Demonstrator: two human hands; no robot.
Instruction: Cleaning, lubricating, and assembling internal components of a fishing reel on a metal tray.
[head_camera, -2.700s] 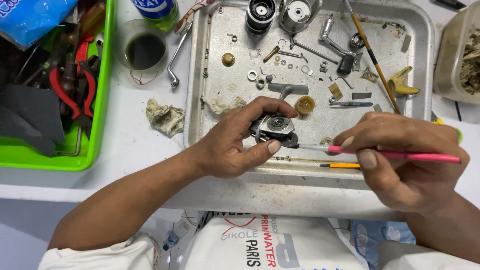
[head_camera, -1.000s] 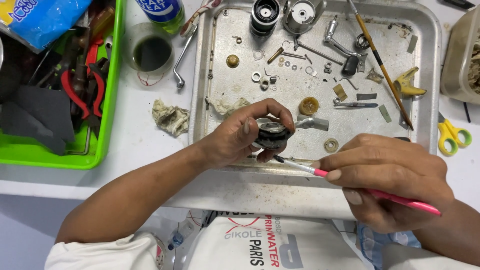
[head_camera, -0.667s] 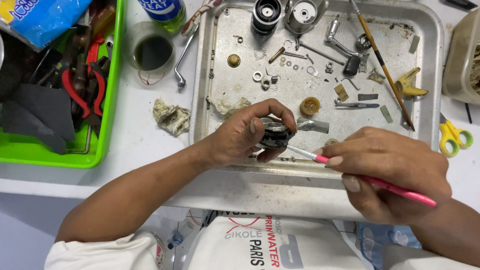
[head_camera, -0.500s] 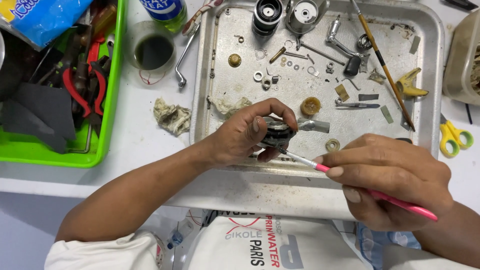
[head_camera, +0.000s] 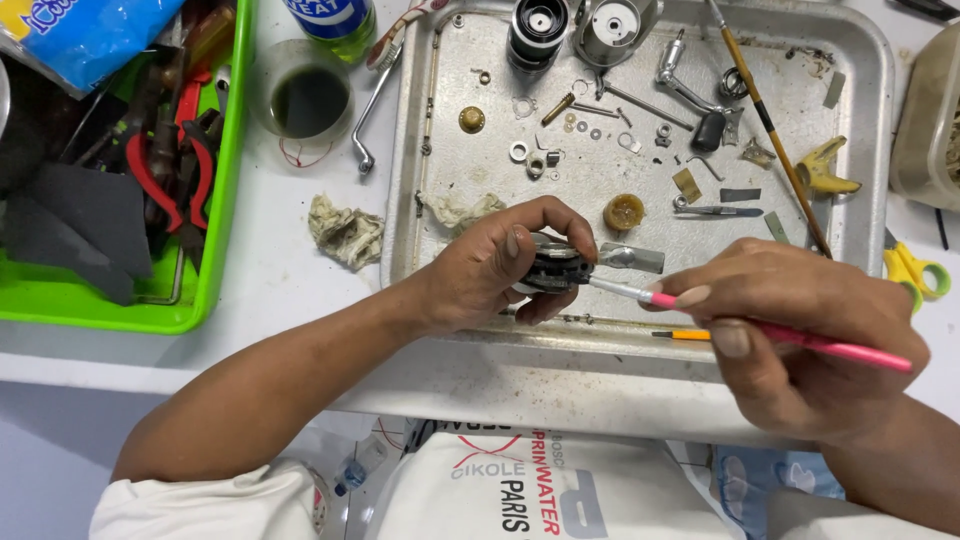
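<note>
My left hand (head_camera: 495, 265) grips a small round black-and-silver mechanical part (head_camera: 556, 268) just above the near edge of a metal tray (head_camera: 440, 150). My right hand (head_camera: 800, 330) holds a thin pink brush (head_camera: 800, 341) like a pen, and the brush's tip touches the right side of the part. A second, orange-handled tool (head_camera: 680, 335) lies under the right hand on the tray's rim.
Scattered over the tray are washers, screws, a crank handle (head_camera: 680, 90), two cylindrical parts (head_camera: 537, 30), a long brush (head_camera: 765, 120) and a rag (head_camera: 460, 208). A green bin (head_camera: 225, 200) with pliers stands left, beside a cup of dark liquid (head_camera: 308, 98). Yellow scissors (head_camera: 915, 272) lie right.
My left hand lifted the round part and turned it slightly. My right hand re-angled the pink brush and brought its tip to the part's right side.
</note>
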